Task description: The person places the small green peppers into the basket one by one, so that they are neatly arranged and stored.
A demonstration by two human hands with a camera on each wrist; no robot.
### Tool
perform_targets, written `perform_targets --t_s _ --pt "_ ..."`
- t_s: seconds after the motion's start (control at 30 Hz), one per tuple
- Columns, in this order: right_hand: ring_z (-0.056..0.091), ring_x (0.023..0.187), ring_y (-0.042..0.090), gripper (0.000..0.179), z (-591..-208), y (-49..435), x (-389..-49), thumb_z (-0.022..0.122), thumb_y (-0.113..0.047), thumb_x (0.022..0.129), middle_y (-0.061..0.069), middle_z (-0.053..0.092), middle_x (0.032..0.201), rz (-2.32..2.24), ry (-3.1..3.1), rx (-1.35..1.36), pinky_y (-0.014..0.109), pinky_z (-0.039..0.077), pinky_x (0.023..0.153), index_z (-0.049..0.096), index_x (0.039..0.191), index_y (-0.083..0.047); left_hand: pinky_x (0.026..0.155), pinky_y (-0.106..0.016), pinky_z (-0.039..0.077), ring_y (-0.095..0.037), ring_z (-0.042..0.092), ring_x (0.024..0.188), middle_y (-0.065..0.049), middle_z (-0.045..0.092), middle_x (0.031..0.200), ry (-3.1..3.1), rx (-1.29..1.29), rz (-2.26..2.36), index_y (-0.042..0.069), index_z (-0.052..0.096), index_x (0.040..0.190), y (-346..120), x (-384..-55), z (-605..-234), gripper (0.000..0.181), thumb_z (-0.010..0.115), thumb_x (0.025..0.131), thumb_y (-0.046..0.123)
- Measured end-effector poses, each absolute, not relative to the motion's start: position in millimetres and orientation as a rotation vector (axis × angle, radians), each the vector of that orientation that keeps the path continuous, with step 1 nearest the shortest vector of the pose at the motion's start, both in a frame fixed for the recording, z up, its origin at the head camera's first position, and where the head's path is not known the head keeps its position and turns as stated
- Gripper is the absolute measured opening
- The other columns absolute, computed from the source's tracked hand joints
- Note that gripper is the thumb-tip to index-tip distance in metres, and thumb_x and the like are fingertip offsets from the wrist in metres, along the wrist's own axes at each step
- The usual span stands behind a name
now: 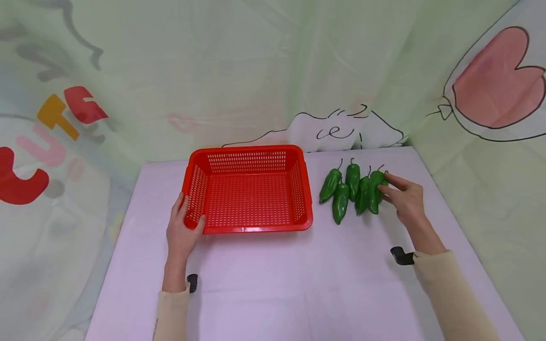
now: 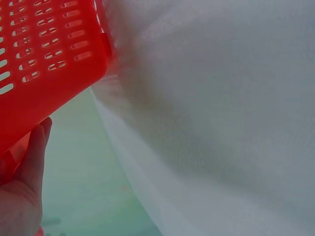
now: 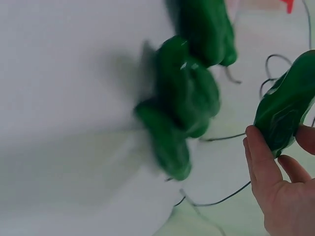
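A red plastic basket (image 1: 247, 199) with slotted walls sits at the middle of the table. My left hand (image 1: 182, 233) grips its front left corner, thumb at the front rim and fingers along the left side. In the left wrist view, that hand's thumb (image 2: 37, 152) lies against the red basket wall (image 2: 54, 83). To the basket's right is a group of green peppers (image 1: 340, 203) with thin stems. My right hand (image 1: 407, 196) pinches a green pepper (image 3: 283, 105) between thumb and fingers at the group's right side. Other peppers (image 3: 189, 93) appear close by in the right wrist view.
A pale cloth covers the table (image 1: 264, 289). Behind it hangs a light green curtain (image 1: 239, 76) with printed drawings, close to the basket's far rim. More printed cloth stands along the left and right sides. A black wrist mount (image 1: 402, 255) sticks out at the right cuff.
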State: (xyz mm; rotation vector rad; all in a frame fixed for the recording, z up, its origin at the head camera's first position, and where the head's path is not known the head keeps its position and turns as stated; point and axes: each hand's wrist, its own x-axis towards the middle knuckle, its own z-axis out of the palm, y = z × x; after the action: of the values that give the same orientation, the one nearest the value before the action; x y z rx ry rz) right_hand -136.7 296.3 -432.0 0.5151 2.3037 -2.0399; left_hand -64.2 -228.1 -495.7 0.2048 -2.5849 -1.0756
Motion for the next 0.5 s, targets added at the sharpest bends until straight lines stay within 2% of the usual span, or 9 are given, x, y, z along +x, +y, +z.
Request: perform_targets --t_s 0.2,0.5 --pt "0.063 0.082 -0.009 0.058 -415 266 -142 0.063 -0.004 0.093 0.031 0.028 0.154 -2.027 2.365 0.36 0.01 0.052 0.072 0.039 0.144 0.01 0.108 -0.058 0.037 -0.031 0.033 0.143 -0.006 0.03 0.159 -2.583 0.217 -1.084 0.004 0.041 0.15 -229 -67 -494 0.073 0.07 0.085 0.02" --pt "0.065 0.082 -0.005 0.053 -408 229 -151 0.062 -0.002 0.093 0.035 0.04 0.145 -1.996 2.409 0.227 0.013 0.054 0.074 0.044 0.142 0.008 0.108 -0.058 0.037 -0.031 0.033 0.142 -0.007 0.029 0.159 -2.604 0.243 -1.096 0.005 0.04 0.15 -229 -66 -496 0.073 0.069 0.085 0.02"
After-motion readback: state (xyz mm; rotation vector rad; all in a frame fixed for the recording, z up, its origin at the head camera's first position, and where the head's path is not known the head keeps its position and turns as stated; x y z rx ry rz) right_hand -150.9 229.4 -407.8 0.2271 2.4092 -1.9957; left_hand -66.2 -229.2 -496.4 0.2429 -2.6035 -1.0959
